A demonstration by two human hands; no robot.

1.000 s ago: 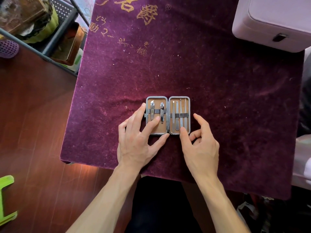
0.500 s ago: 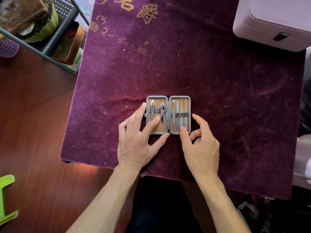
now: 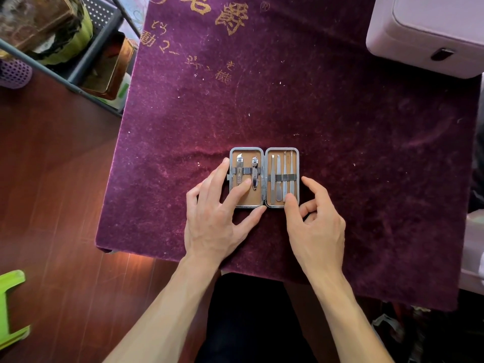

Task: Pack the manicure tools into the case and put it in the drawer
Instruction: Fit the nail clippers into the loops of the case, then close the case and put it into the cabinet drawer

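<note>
Nearest you, your left hand (image 3: 217,218) lies spread on the case (image 3: 264,177), a fingertip on its tan left half and the thumb at its near edge. Your right hand (image 3: 317,226) has loosely curled fingers, the thumb tip on its near right corner. Open flat on the purple cloth (image 3: 353,142), the case holds two clippers (image 3: 247,174) left, four thin tools (image 3: 282,176) right. Beyond it, far right, sits a pale box (image 3: 424,35).
</note>
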